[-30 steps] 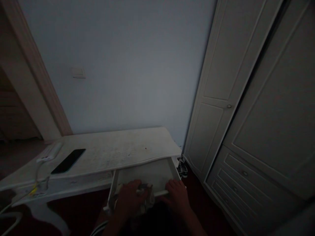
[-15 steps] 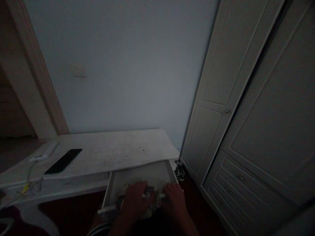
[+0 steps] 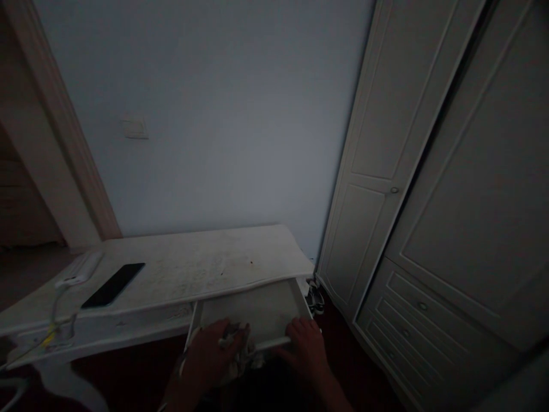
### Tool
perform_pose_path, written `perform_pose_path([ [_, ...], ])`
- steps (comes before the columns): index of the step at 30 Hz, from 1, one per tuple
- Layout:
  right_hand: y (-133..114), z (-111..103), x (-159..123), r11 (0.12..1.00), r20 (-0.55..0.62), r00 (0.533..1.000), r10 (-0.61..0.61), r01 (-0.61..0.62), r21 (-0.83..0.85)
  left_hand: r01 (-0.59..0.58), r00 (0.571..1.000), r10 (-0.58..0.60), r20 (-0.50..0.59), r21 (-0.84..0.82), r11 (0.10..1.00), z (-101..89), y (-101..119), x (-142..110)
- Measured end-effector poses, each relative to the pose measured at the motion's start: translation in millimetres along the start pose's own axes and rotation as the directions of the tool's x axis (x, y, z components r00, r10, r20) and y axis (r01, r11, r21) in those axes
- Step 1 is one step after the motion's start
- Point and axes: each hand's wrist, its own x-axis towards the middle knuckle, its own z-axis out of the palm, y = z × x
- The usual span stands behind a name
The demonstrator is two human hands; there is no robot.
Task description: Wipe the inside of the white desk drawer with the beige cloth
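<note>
A white drawer (image 3: 274, 309) stands pulled out from the right part of the white desk (image 3: 193, 257). My left hand (image 3: 210, 352), at the drawer's left front, is closed around a crumpled whitish bundle (image 3: 244, 355). Small pale and grey bits stick out between its fingers; the dim light hides what exactly they are. Over the drawer's right front corner, my right hand (image 3: 306, 343) has its fingers hooked on the rim. The visible part of the drawer's floor looks bare; my left hand hides its front left.
On the desk's left lie a black phone (image 3: 114, 285) and a white power strip (image 3: 81, 269) with a cable hanging off the front. A white wardrobe (image 3: 373, 229) with drawers stands close on the right. Shoes (image 3: 315, 300) sit on the floor between desk and wardrobe.
My left hand has moved left and toward me, carrying the bundle out from the drawer's middle. My right hand has let go of the pale items and now grips the drawer's front rim.
</note>
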Motion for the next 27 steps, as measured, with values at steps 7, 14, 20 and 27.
perform_pose_path([
  [7,0.6,0.8,-0.6,1.000,0.030,1.000,0.002,-0.002,-0.012,-0.002,1.000,0.001,0.026,0.043,0.999,1.9,11.8,1.8],
  [14,2.3,-0.2,-0.6,1.000,0.044,0.999,0.026,-0.026,0.007,0.049,0.996,-0.050,0.077,0.016,0.999,15.4,72.1,10.3],
  [20,4.9,2.3,-1.2,1.000,0.064,0.998,0.019,-0.018,-0.013,-0.117,0.993,0.117,0.019,-0.017,0.993,34.5,94.7,9.6],
  [27,3.5,3.9,-0.9,1.000,-0.034,0.999,-0.015,0.016,0.002,-0.249,0.954,0.254,-0.161,0.052,0.967,55.5,57.9,1.1],
])
